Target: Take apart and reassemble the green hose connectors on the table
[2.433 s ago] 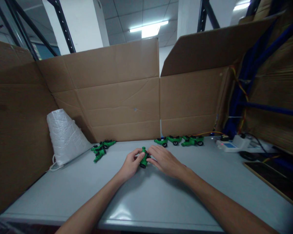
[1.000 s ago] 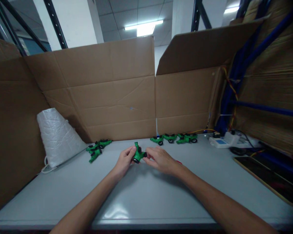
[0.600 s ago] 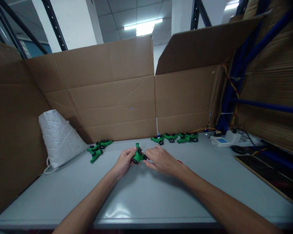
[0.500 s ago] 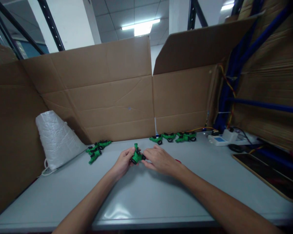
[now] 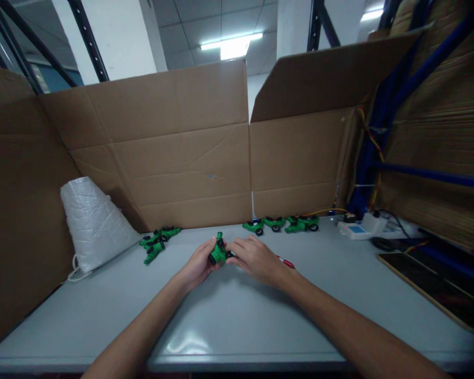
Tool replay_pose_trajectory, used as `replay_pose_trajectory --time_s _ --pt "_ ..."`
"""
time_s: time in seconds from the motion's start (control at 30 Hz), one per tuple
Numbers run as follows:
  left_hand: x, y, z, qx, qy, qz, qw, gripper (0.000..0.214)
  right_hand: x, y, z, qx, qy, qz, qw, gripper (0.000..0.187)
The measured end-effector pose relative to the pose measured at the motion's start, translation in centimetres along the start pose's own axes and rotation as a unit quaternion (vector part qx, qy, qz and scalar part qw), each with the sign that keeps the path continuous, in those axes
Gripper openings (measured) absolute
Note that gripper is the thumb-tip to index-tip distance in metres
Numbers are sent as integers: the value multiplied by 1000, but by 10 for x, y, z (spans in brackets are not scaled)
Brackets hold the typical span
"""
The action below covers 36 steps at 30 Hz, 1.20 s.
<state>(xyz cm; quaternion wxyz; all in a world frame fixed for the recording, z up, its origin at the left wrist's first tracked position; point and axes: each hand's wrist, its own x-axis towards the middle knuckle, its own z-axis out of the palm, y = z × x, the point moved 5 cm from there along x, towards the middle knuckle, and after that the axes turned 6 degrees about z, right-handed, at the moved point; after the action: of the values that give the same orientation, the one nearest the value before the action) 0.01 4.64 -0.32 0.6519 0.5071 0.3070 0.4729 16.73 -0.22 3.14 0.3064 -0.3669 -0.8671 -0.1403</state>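
Note:
In my left hand [image 5: 199, 264] is a small green toy vehicle [image 5: 218, 252] with black wheels, held above the table with its narrow end pointing up. My right hand [image 5: 256, 259] meets the toy from the right, thumb and fingertips closed at a black wheel on its side. Part of the toy is hidden behind my fingers. Just beyond my right wrist lies a slim red tool or pen [image 5: 286, 261], partly covered by the hand, so its kind is unclear.
More green toy vehicles lie in a cluster at the back left [image 5: 155, 246] and in a row at the back right [image 5: 275, 224]. A white wrapped bundle [image 5: 97, 226] stands left. Cardboard walls [image 5: 181, 158] enclose the grey table [image 5: 205, 326]. A power strip [image 5: 355, 230] and dark flat panel [image 5: 430, 287] are right.
The toy and both hands have shifted slightly left, and the toy is turned a little. More of the red item shows beside my right wrist. The view has moved slightly.

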Motion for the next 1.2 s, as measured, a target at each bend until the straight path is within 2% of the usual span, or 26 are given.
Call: replay_pose_trajectory --time_s 0.2,0.37,0.5,0.63,0.77,0.87,1.03,1.1,1.2 --pt "0 -6 -1 6 -22 -34 999 51 0 -13 -6 -101 5 -78 992 23" --pt "1 -10 -5 14 -10 -40 999 52 -2 -18 -5 -112 19 -69 991 21" --pt "-1 -3 2 15 -7 -7 1000 53 -3 -17 -2 -86 26 -23 996 22" --pt "-1 -1 8 20 6 28 999 56 -3 -10 1 -42 41 52 997 21" --pt "1 -4 6 88 36 63 993 61 -3 -3 11 -29 23 123 992 22" --pt "2 -3 5 162 49 101 980 62 -3 -2 16 -43 4 151 988 22" --pt "1 7 8 246 34 178 952 55 -2 -1 16 -31 -9 198 980 19" --pt "0 9 7 267 41 205 941 50 -3 2 16 5 -8 223 975 20" --pt "0 9 6 293 48 228 927 42 -6 13 22 113 -10 272 955 22"
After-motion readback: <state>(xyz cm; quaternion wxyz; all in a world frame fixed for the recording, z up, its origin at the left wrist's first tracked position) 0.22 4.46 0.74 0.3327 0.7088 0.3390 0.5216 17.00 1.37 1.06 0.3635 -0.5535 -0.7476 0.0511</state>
